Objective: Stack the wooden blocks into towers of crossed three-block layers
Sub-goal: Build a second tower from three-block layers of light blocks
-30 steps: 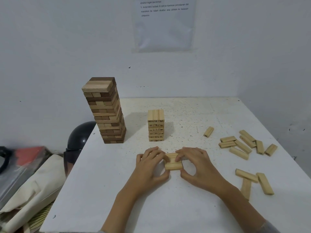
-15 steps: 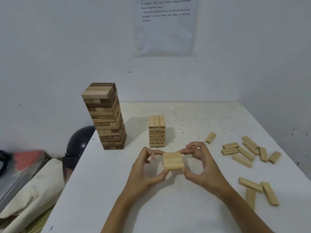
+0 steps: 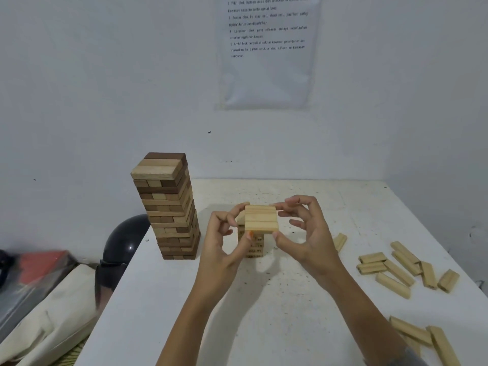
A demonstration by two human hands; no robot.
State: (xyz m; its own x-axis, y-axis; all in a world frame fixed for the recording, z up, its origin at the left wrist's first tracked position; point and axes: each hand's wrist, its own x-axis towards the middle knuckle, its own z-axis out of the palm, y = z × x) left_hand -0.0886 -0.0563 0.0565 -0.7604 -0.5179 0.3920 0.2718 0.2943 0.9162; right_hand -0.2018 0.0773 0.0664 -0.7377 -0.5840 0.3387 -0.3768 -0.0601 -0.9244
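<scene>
Fingertips [image 3: 274, 235] of both hands pinch a three-block layer [image 3: 261, 217] from its ends, long axis left-right, held just above the short tower [image 3: 253, 245], apparently crosswise to its top.

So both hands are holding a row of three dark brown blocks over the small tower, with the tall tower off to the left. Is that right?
Not quite: the head view shows the three held blocks are pale wood, not dark brown. The rest stands: the left hand and right hand hold them over the small tower, the tall tower to its left.
</scene>
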